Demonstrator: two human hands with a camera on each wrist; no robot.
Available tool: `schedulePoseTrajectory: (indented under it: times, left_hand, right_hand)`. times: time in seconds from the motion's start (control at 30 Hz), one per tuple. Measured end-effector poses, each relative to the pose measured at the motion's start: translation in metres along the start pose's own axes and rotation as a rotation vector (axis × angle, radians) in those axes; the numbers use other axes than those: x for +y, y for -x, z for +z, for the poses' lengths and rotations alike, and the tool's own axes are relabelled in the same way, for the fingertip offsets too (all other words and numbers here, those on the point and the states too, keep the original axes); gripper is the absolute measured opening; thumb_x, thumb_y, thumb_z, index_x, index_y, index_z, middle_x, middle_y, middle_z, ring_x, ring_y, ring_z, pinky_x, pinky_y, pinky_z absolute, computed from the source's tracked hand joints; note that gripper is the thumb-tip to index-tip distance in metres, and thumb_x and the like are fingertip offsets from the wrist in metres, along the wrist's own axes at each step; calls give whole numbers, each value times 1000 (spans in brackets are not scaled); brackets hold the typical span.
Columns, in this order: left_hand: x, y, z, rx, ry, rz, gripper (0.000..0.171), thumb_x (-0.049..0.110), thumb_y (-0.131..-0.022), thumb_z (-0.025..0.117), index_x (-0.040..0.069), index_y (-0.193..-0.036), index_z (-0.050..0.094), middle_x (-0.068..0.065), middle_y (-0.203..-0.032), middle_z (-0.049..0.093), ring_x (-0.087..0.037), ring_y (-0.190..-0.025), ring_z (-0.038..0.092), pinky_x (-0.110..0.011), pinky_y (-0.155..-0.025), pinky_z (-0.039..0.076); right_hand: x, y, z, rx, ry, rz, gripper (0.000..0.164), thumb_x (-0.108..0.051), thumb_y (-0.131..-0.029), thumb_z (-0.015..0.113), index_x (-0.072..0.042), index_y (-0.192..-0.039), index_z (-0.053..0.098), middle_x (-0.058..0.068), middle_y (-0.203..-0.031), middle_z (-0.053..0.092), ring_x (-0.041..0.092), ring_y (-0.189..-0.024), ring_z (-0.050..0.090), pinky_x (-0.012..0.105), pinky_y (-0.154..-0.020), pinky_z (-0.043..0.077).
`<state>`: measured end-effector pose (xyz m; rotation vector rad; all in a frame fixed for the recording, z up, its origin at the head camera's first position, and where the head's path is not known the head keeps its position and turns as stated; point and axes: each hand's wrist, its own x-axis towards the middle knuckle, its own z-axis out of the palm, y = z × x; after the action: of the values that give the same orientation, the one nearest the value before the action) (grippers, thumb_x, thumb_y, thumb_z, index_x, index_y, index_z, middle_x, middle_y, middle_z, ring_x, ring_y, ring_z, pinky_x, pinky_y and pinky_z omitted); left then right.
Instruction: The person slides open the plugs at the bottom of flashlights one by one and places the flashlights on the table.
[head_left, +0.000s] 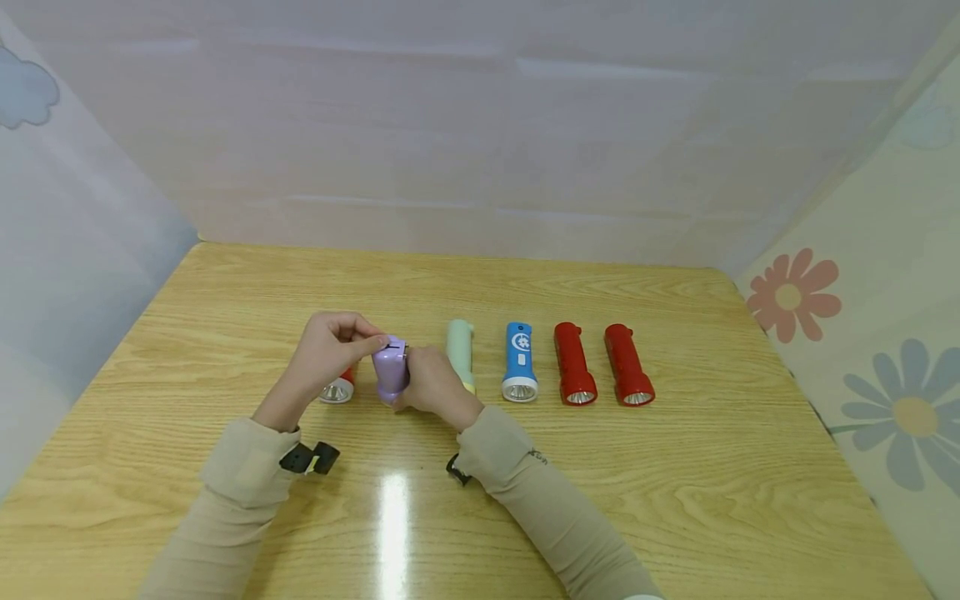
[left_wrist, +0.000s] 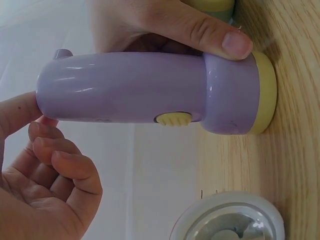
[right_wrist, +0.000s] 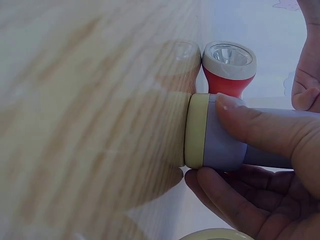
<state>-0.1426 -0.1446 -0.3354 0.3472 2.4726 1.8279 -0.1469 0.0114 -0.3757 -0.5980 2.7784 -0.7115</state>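
Observation:
A purple flashlight (head_left: pixel 390 375) with a yellow rim and a yellow slide switch stands upright, lens end down at the tabletop. Round its wide head, my right hand (right_wrist: pixel 285 155) grips with the thumb on one side and fingers on the other. Up at the tail end, my left hand (head_left: pixel 324 354) pinches the edge between thumb and index finger; its other fingers are curled in the left wrist view. Left of the purple one lies a red flashlight (right_wrist: pixel 230 67) with a white rim, partly behind my left hand. A pale green flashlight (head_left: pixel 460 346) lies just beyond my right hand.
Further right, a blue flashlight (head_left: pixel 519 358) with a white rim and two red flashlights, one (head_left: pixel 574 362) beside the other (head_left: pixel 628 365), lie in a row, lenses toward me. The wooden table (head_left: pixel 720 467) meets a pale sheet (head_left: pixel 480 150) at the back.

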Motion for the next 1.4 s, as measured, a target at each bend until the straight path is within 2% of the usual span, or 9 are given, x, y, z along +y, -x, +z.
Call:
schedulePoseTrajectory:
  times: [0.67, 0.93, 1.03, 1.17, 1.27, 1.4]
  left_hand:
    - [4, -1, 2, 19, -36, -31, 17, 6, -79, 70, -10, -83, 65, 2, -60, 57, -6, -48, 40, -20, -43, 33]
    - [2, -1, 0, 9, -49, -24, 15, 7, -80, 70, -8, -81, 66, -1, -60, 56, -7, -49, 39, -20, -44, 31]
    - [0, -1, 0, 9, -60, -24, 15, 7, -80, 69, -7, -81, 66, -8, -62, 57, -7, -50, 39, -20, -44, 32]
    - [0, -1, -1, 10, -73, -30, 16, 9, -80, 70, -7, -81, 66, -10, -64, 58, -7, -51, 39, -20, -45, 32]
    - [0, -1, -1, 12, -79, -35, 17, 10, -80, 70, -6, -81, 66, -2, -62, 58, -7, -51, 39, -20, -45, 32]
    - [0, -2, -1, 12, -86, -39, 17, 11, -80, 70, -6, -81, 66, -1, -62, 58, -7, -50, 39, -20, -44, 32]
  right_hand:
    - [-1, 1, 0, 20, 15, -14, 52, -19, -61, 86, -1, -103, 61, 7, -90, 65, 15, -79, 60, 22, -71, 47]
    - [-2, 2, -1, 16, 4, -7, 52, -18, -62, 85, -1, -105, 61, 7, -91, 65, 16, -80, 60, 22, -71, 47]
    - [-2, 1, 0, 19, 5, -12, 52, -18, -62, 85, -2, -104, 61, 7, -91, 65, 16, -80, 60, 22, -71, 47]
    - [-2, 1, 0, 20, 7, -11, 52, -18, -62, 85, -1, -104, 61, 7, -91, 65, 16, -80, 60, 22, -72, 47]
    - [-2, 1, 0, 16, 5, -4, 52, -18, -62, 85, -1, -105, 61, 7, -92, 65, 16, -81, 60, 23, -72, 47]
    - [-3, 2, -1, 14, 7, 2, 53, -18, -62, 85, -1, -106, 61, 8, -92, 65, 17, -81, 60, 23, -72, 47]
